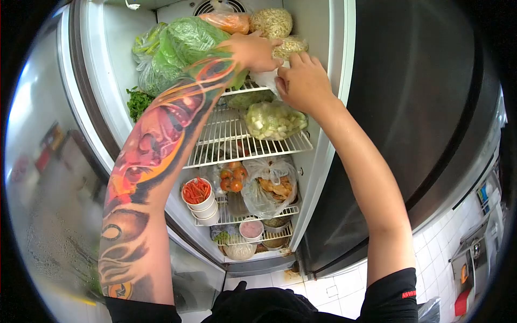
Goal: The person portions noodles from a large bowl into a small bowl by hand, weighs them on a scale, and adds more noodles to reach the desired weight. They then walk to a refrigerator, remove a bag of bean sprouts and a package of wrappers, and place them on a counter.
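My left hand point(256, 52) reaches onto the top fridge shelf, fingers stretched out beside a clear bag of pale sprout-like food point(290, 47). Just right of it, my right hand point(306, 81) has its fingers curled on a whitish plastic bag point(265, 79) at the shelf's front; the fingertips are partly hidden. A large bag of green leafy vegetables point(188, 46) lies left of my left hand. Behind the hands sit a bag of something orange point(229, 22) and another bag of the pale food point(271, 22).
Wire shelves point(242, 148) below hold a bag of chopped pale-green vegetables point(274, 121), tomatoes point(232, 177), a knotted bag of brown food point(276, 187) and stacked white tubs with red strips point(196, 191). An open fridge door point(48, 177) stands left; a dark panel point(409, 107) is right.
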